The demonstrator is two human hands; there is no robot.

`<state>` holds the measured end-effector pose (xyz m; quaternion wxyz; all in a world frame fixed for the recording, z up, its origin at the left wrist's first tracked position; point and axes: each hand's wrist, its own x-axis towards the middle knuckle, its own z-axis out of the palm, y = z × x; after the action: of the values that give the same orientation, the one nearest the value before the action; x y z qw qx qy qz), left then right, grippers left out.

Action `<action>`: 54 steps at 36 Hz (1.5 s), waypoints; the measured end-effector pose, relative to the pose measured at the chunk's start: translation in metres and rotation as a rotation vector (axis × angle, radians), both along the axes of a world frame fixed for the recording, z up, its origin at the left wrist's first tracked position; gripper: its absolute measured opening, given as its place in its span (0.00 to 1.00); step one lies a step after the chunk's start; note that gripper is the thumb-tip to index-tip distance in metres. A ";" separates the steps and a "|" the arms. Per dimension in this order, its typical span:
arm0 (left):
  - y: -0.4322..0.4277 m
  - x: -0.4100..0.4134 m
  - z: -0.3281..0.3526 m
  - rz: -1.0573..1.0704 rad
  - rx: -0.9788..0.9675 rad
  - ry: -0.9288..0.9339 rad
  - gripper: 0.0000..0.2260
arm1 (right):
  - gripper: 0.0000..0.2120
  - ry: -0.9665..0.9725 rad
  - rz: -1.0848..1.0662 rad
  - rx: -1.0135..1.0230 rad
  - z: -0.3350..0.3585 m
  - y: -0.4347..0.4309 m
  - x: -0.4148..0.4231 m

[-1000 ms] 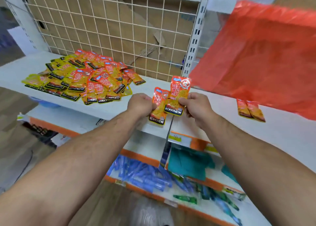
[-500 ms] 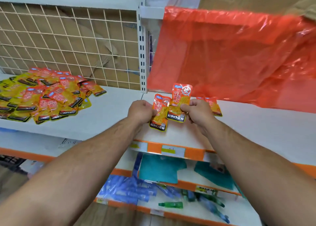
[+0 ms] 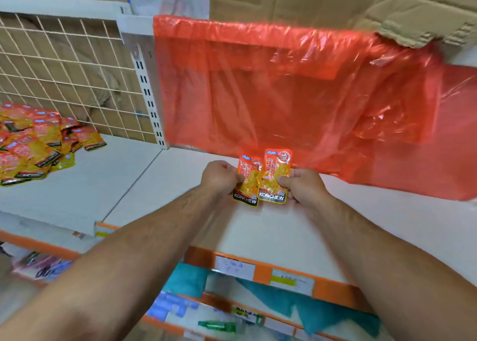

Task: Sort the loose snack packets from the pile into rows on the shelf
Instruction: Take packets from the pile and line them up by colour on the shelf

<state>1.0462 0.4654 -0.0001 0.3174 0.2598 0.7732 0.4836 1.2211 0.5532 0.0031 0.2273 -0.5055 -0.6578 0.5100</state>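
Two orange-and-yellow KONCHEW snack packets sit side by side over the white shelf [image 3: 258, 227]. My left hand [image 3: 220, 176] pinches the left packet [image 3: 248, 179] by its left edge. My right hand [image 3: 302, 186] pinches the right packet [image 3: 275, 176] by its right edge. Both packets stand upright with their labels facing me, just in front of the red plastic sheet. The pile of loose packets [image 3: 31, 144] lies on the neighbouring shelf at far left. Whether the held packets touch the shelf I cannot tell.
A red plastic sheet [image 3: 296, 93] hangs behind the shelf, its lower edge draped onto the board. A wire grid back panel [image 3: 64, 77] and a slotted white upright [image 3: 147, 93] stand left. Cardboard [image 3: 309, 0] is above. Lower shelves hold blue and teal goods and a green bottle [image 3: 216, 326].
Both hands carried the two packets rightward, away from the pile, onto the shelf in front of the red sheet. The packets now sit level, side by side. The two packets lying there earlier are hidden.
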 end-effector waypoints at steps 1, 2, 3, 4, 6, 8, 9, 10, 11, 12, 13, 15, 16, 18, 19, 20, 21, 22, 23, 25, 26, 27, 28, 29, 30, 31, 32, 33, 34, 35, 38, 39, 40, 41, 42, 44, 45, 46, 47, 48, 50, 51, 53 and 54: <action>0.006 0.004 0.000 0.002 -0.009 0.002 0.10 | 0.06 0.001 -0.005 -0.012 -0.001 0.004 0.004; 0.012 0.007 -0.002 0.005 -0.018 0.003 0.10 | 0.06 0.006 -0.011 -0.025 -0.004 0.009 0.008; 0.017 0.010 -0.002 0.001 -0.031 0.010 0.10 | 0.09 0.008 -0.015 -0.040 -0.006 0.013 0.012; 0.024 0.012 -0.004 -0.006 -0.041 0.020 0.10 | 0.10 0.006 -0.017 -0.051 -0.008 0.017 0.016; 0.036 0.017 -0.008 -0.015 -0.066 0.038 0.12 | 0.10 0.003 -0.021 -0.061 -0.009 0.023 0.022; 0.048 0.023 -0.010 -0.030 -0.076 0.049 0.14 | 0.09 0.000 -0.025 -0.070 -0.010 0.029 0.027; 0.053 0.026 -0.010 -0.043 -0.082 0.065 0.14 | 0.08 -0.001 -0.029 -0.075 -0.011 0.032 0.030; 0.060 0.029 -0.011 -0.061 -0.097 0.090 0.13 | 0.08 -0.006 -0.035 -0.081 -0.011 0.035 0.033; 0.066 0.031 -0.012 -0.075 -0.114 0.112 0.12 | 0.07 -0.018 -0.038 -0.090 -0.011 0.038 0.035; 0.072 0.032 -0.013 -0.084 -0.127 0.129 0.10 | 0.06 -0.029 -0.038 -0.099 -0.011 0.041 0.037; 0.077 0.033 -0.014 -0.092 -0.140 0.145 0.09 | 0.05 -0.035 -0.032 -0.106 -0.010 0.044 0.040; 0.086 0.034 -0.016 -0.099 -0.171 0.200 0.07 | 0.08 -0.034 -0.010 -0.113 -0.009 0.048 0.043; 0.089 0.035 -0.017 -0.106 -0.188 0.233 0.07 | 0.10 -0.034 -0.004 -0.115 -0.009 0.050 0.044; 0.093 0.036 -0.019 -0.113 -0.218 0.285 0.06 | 0.11 -0.038 -0.010 -0.130 -0.011 0.054 0.045; 0.094 0.036 -0.020 -0.114 -0.239 0.316 0.05 | 0.12 -0.041 -0.017 -0.138 -0.011 0.056 0.045; 0.095 0.036 -0.022 -0.114 -0.263 0.351 0.06 | 0.12 -0.044 -0.025 -0.146 -0.013 0.057 0.044; 0.096 0.035 -0.023 -0.116 -0.283 0.385 0.08 | 0.11 -0.048 -0.031 -0.153 -0.015 0.059 0.043; 0.097 0.035 -0.025 -0.118 -0.296 0.408 0.10 | 0.11 -0.050 -0.036 -0.163 -0.016 0.060 0.042; 0.098 0.034 -0.026 -0.121 -0.305 0.420 0.11 | 0.10 -0.052 -0.039 -0.174 -0.017 0.061 0.041; 0.100 0.033 -0.028 -0.132 -0.322 0.436 0.12 | 0.09 -0.051 -0.041 -0.188 -0.020 0.063 0.040; 0.101 0.033 -0.028 -0.140 -0.328 0.445 0.13 | 0.09 -0.051 -0.041 -0.190 -0.020 0.063 0.040; 0.101 0.033 -0.028 -0.150 -0.329 0.455 0.13 | 0.09 -0.050 -0.041 -0.190 -0.020 0.064 0.039; 0.102 0.033 -0.028 -0.162 -0.327 0.467 0.13 | 0.10 -0.048 -0.038 -0.189 -0.020 0.064 0.039; 0.103 0.033 -0.028 -0.172 -0.326 0.477 0.13 | 0.11 -0.047 -0.034 -0.188 -0.019 0.064 0.038; 0.103 0.033 -0.028 -0.181 -0.329 0.489 0.13 | 0.11 -0.048 -0.032 -0.188 -0.019 0.064 0.037; 0.103 0.033 -0.027 -0.190 -0.334 0.504 0.13 | 0.11 -0.051 -0.034 -0.191 -0.018 0.064 0.037; 0.104 0.033 -0.027 -0.198 -0.341 0.521 0.13 | 0.11 -0.053 -0.039 -0.199 -0.019 0.064 0.036; 0.104 0.033 -0.027 -0.204 -0.349 0.535 0.13 | 0.10 -0.055 -0.043 -0.205 -0.019 0.065 0.035; 0.104 0.032 -0.027 -0.210 -0.353 0.544 0.13 | 0.10 -0.060 -0.045 -0.207 -0.020 0.065 0.035; 0.104 0.032 -0.027 -0.220 -0.353 0.548 0.13 | 0.09 -0.065 -0.047 -0.209 -0.021 0.066 0.034; 0.103 0.030 -0.029 -0.241 -0.342 0.554 0.12 | 0.08 -0.075 -0.050 -0.216 -0.024 0.067 0.034; 0.102 0.030 -0.029 -0.244 -0.343 0.554 0.12 | 0.08 -0.077 -0.051 -0.218 -0.025 0.067 0.035; 0.102 0.030 -0.031 -0.246 -0.343 0.558 0.13 | 0.08 -0.078 -0.053 -0.219 -0.026 0.067 0.035; 0.101 0.031 -0.031 -0.247 -0.345 0.562 0.15 | 0.08 -0.081 -0.055 -0.219 -0.026 0.067 0.035; 0.100 0.031 -0.032 -0.248 -0.344 0.564 0.15 | 0.08 -0.085 -0.057 -0.218 -0.026 0.067 0.035; 0.100 0.031 -0.033 -0.256 -0.331 0.560 0.16 | 0.09 -0.087 -0.063 -0.216 -0.026 0.066 0.034; 0.100 0.031 -0.032 -0.264 -0.326 0.557 0.15 | 0.09 -0.083 -0.067 -0.217 -0.027 0.066 0.034; 0.100 0.030 -0.032 -0.271 -0.320 0.557 0.15 | 0.09 -0.079 -0.070 -0.218 -0.027 0.066 0.033; 0.099 0.030 -0.031 -0.279 -0.321 0.560 0.15 | 0.09 -0.079 -0.073 -0.216 -0.027 0.067 0.033; 0.099 0.029 -0.031 -0.290 -0.323 0.570 0.15 | 0.09 -0.081 -0.076 -0.214 -0.028 0.067 0.032; 0.097 0.028 -0.029 -0.310 -0.328 0.628 0.13 | 0.08 -0.082 -0.085 -0.210 -0.029 0.069 0.030; 0.095 0.029 -0.028 -0.324 -0.320 0.680 0.12 | 0.08 -0.078 -0.093 -0.212 -0.029 0.070 0.029; 0.090 0.029 -0.027 -0.393 -0.258 0.808 0.11 | 0.10 -0.065 -0.110 -0.221 -0.031 0.072 0.027; 0.087 0.030 -0.027 -0.454 -0.236 0.854 0.12 | 0.11 -0.057 -0.117 -0.228 -0.032 0.072 0.026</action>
<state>1.0762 0.5527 -0.0269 0.0969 0.5589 0.8075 0.1617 1.2471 0.6256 -0.0290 0.1790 -0.5799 -0.5713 0.5526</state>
